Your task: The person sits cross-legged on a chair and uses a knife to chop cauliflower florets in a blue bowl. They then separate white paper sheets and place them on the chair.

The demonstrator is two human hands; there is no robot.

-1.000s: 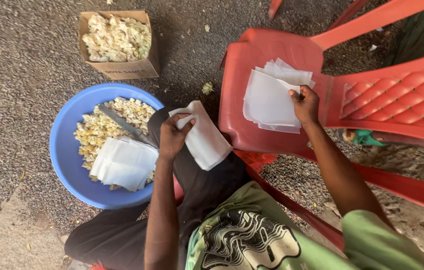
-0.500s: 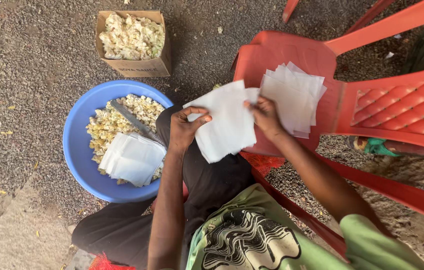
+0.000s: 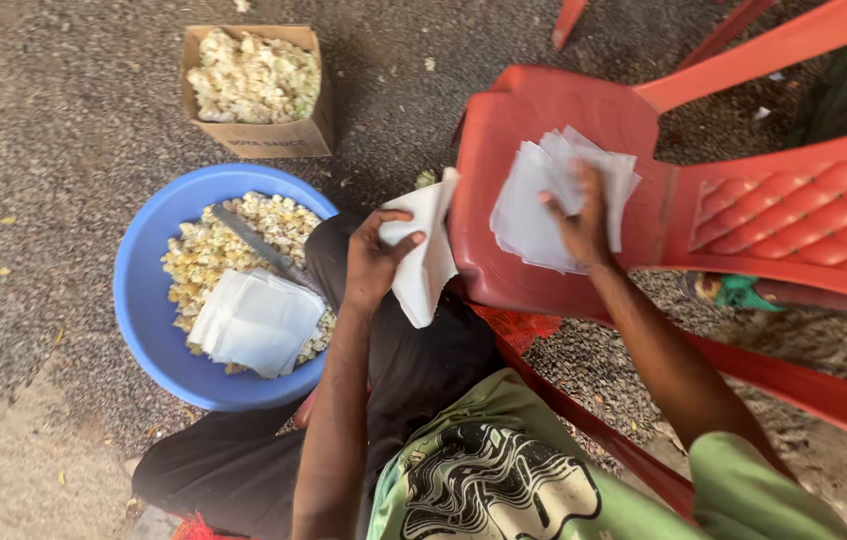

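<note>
Item: white sheet (image 3: 426, 250), soft and folded, being gripped by the left hand (image 3: 376, 262), fingers closed around it, just beside the front edge of the red plastic chair (image 3: 534, 110), above the lap.

Item: stack of white sheets (image 3: 544, 195), being pressed flat on the chair seat by the right hand (image 3: 580, 215), fingers spread on top, nothing being grasped.

Item: blue basin (image 3: 149, 300) on the gravel, being occupied by pale chopped pieces (image 3: 219, 245), a knife (image 3: 262, 245) and a second pile of white sheets (image 3: 256, 322).

Item: cardboard box (image 3: 262, 135), being filled with similar pale pieces, beyond the basin.
</note>
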